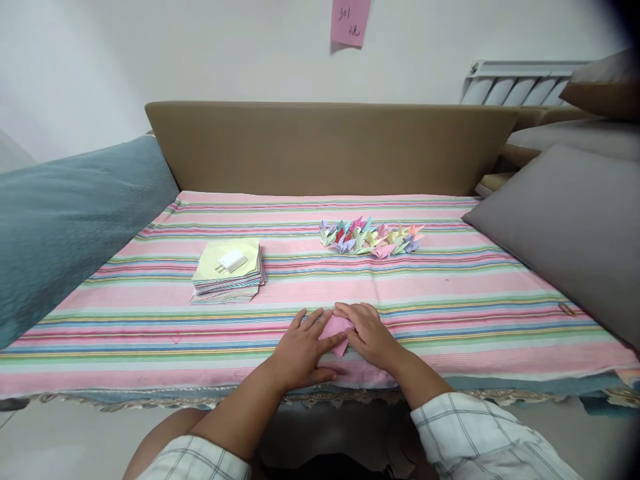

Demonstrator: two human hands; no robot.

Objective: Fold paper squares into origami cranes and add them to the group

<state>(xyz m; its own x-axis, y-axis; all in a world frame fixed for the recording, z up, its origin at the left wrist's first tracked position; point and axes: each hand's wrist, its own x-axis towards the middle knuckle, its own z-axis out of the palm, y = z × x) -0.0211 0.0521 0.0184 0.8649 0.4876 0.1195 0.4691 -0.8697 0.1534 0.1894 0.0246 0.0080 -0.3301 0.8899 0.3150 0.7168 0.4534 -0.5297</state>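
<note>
A pink folded paper (336,331) lies on the striped cloth (450,293) near its front edge. My left hand (301,353) rests on the paper's left side, fingers stretched flat over it. My right hand (367,333) presses on its right side, fingers laid flat and close together. A stack of coloured paper sheets (227,275) lies further back on the left, with a small white plug adapter (231,261) on top. A cluster of several folded paper cranes (371,238) sits at the back, right of centre.
A teal cushion (65,220) borders the cloth on the left and grey cushions (565,220) on the right. A tan backrest (325,147) runs along the back. A pink note (350,21) hangs on the wall; a radiator (515,81) stands at the upper right.
</note>
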